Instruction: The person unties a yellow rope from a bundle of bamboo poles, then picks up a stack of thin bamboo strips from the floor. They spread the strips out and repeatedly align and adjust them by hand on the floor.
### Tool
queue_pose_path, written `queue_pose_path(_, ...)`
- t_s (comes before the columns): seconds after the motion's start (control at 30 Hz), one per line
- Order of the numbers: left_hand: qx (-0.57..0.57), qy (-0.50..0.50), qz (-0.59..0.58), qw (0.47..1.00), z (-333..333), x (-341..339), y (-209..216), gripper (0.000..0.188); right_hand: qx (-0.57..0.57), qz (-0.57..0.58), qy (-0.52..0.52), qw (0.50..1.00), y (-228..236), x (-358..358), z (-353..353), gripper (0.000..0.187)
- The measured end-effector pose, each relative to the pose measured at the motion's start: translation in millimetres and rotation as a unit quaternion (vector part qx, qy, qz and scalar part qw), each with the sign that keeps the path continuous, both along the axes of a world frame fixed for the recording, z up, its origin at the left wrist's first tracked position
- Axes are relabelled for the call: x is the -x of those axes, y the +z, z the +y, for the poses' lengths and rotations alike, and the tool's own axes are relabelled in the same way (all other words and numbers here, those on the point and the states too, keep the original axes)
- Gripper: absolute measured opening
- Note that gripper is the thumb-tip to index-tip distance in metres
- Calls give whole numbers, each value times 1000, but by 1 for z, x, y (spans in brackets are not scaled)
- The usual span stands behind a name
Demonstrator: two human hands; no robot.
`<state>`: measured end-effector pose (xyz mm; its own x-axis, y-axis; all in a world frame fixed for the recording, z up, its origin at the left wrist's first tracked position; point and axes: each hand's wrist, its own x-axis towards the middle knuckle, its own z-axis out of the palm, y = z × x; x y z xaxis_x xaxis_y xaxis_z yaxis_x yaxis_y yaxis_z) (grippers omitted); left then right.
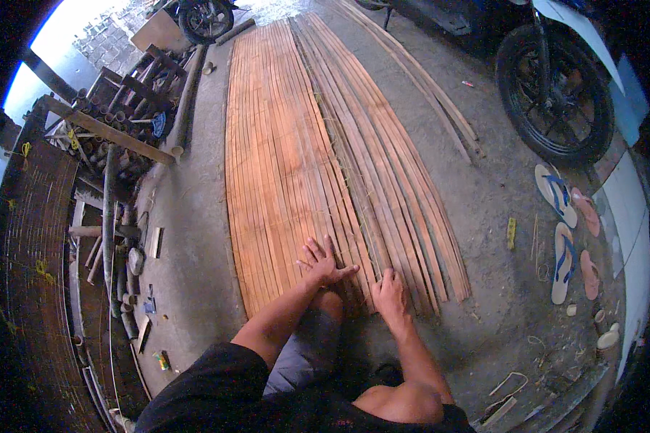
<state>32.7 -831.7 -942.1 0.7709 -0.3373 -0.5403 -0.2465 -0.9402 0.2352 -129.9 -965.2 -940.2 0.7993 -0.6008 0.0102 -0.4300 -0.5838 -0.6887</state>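
Note:
Long bamboo slats (267, 144) lie side by side on the floor in front of me, the orange-brown ones on the left packed close together. My left hand (323, 265) rests on them, palm down and fingers spread. To its right, my right hand (391, 292) is closed around the near end of a bamboo slat (377, 249); its fingertips are partly hidden. Greyer slats (404, 224) spread to the right with gaps between them. Thin greenish strands (330, 137) run along the seam between the two groups.
Several loose strips (440, 108) lie at the far right, near a motorbike wheel (554, 94). Sandals (562, 252) sit on the right. Bamboo poles and wood (123, 108) are piled on the left, beside a dark slatted panel (32, 238). A yellow object (511, 233) lies on the concrete.

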Motion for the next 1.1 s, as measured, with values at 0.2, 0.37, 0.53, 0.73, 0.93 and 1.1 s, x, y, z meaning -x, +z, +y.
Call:
queue_pose_path(0.2, 4, 6, -9, 1000, 3, 1, -9, 148, -103, -36, 6, 994, 11, 16, 4, 19)
queue_pose_path(0.37, 2, 4, -31, 999, -2, 3, -9, 140, -157, -70, -4, 985, 48, 20, -2, 27)
queue_pose_path(0.53, 159, -173, -160, 959, -11, -5, -19, 103, -142, -72, 8, 987, 40, 8, -14, 29)
queue_pose_path(0.73, 143, -268, -173, 937, -24, 1, -35, 86, -142, -132, -9, 981, 12, -21, -19, 45)
queue_pose_path(0.93, 140, -249, -148, 947, -20, -9, -26, 75, -168, 45, 68, 982, -2, -16, -21, 44)
queue_pose_path(1.1, 190, -270, -204, 921, -16, -14, -33, 74, -40, -85, 82, 992, -34, -22, -16, 47)
